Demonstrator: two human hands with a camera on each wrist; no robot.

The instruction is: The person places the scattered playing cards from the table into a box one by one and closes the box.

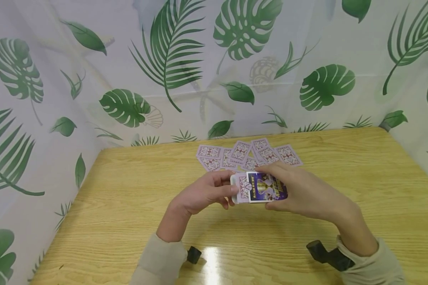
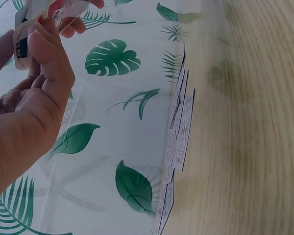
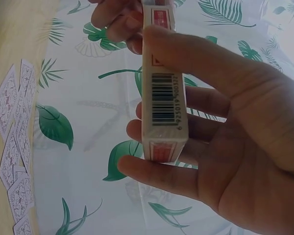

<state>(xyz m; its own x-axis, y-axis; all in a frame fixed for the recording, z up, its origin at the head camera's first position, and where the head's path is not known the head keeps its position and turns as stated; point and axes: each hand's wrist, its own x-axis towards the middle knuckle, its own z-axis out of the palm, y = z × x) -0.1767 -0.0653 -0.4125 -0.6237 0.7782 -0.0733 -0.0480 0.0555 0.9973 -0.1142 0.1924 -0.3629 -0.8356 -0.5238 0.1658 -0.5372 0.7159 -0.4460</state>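
Note:
A playing card box, dark blue with a gold trophy, is held above the table by my right hand, thumb on one narrow side and fingers on the other. In the right wrist view a barcode shows on the box's side. From its left end stick out patterned playing cards and a pale flap. My left hand pinches that end between thumb and fingers. In the left wrist view, the left hand has its fingertips at the box's end flap.
Several playing cards lie spread and overlapping, backs up, toward the table's far edge. The wooden table meets a leaf-printed cloth behind and at the sides. Black wrist mounts sit by the sleeves.

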